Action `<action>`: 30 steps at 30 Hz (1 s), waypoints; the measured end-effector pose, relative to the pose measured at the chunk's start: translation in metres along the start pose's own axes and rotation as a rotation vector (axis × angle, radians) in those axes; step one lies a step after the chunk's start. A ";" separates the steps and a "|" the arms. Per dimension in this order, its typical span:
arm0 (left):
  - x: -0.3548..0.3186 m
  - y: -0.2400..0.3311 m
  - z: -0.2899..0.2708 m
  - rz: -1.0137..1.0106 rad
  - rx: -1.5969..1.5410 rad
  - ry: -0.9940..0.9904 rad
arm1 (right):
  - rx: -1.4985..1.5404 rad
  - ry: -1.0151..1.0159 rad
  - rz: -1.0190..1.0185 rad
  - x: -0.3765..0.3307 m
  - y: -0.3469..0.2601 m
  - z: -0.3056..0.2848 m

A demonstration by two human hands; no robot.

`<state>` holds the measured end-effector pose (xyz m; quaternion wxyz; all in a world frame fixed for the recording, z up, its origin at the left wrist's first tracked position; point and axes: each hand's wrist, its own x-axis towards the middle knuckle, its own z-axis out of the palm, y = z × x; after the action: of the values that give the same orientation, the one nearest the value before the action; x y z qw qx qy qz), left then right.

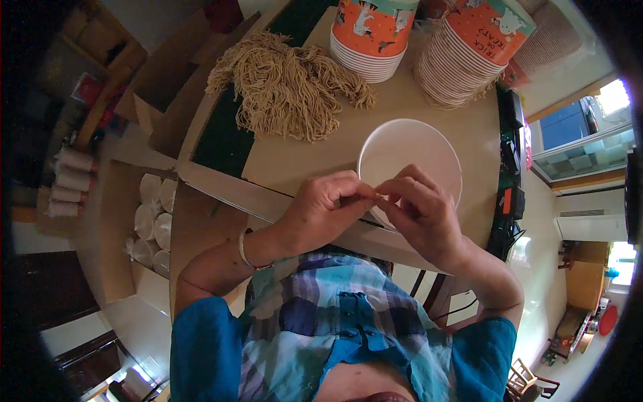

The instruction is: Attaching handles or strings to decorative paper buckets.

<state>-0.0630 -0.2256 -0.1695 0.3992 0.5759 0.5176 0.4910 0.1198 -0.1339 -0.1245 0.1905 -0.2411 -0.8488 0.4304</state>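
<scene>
A white paper bucket [408, 144] stands on the cardboard-covered table in front of me, its open mouth and pale inside showing. Over its near rim my left hand [321, 209] and my right hand [425, 214] meet, both closed in a pinch, fingertips touching. A tiny tan bit shows between them, too small to make out. Beyond my left hand lies a loose heap of beige cords [288, 87]. My hands hide the bucket's near rim.
Two nested stacks of orange printed paper buckets, a left stack [368, 40] and a right stack [462, 53], stand at the back. Black devices [509, 154] line the table's right edge. To the left are a carton of white round items [154, 221], an open carton [151, 100] and spools [70, 181].
</scene>
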 end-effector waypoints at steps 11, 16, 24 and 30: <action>0.000 -0.001 0.000 -0.032 -0.029 0.000 | -0.121 0.055 -0.194 0.000 0.008 0.006; -0.001 0.000 0.000 -0.108 -0.097 -0.020 | -0.096 0.050 -0.147 0.001 0.008 0.004; -0.005 -0.010 -0.001 -0.153 -0.179 -0.022 | -0.086 0.039 -0.127 -0.002 0.012 0.002; -0.010 -0.021 -0.001 -0.125 -0.272 0.016 | -0.120 -0.054 -0.131 -0.002 0.005 -0.006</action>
<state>-0.0680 -0.2325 -0.1910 0.4994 0.4792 0.4841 0.5353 0.1259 -0.1282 -0.1257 0.1806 -0.1844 -0.8918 0.3715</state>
